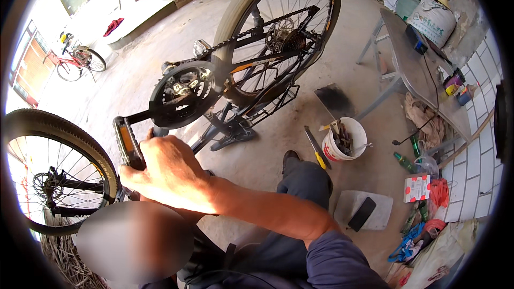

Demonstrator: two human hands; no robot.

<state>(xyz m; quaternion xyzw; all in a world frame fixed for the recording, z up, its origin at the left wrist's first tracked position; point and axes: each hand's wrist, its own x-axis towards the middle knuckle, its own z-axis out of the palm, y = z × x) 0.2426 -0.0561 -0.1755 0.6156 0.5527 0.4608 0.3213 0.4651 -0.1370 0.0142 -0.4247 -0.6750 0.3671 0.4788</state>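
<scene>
Curled right hand (174,168) at boxy, ridged pedal (126,138), on straight crank (141,117) beside round, toothed chainring (160,113); cannot tell whether gripping. Cannot tell grip of hidden left hand. Nearby: knobbly rubber tyre (75,136).

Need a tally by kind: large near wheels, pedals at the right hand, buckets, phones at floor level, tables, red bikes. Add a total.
Large near wheels: 2
Pedal at the right hand: 1
Bucket: 1
Floor-level phone: 1
Table: 1
Red bike: 1
Total: 7
</scene>
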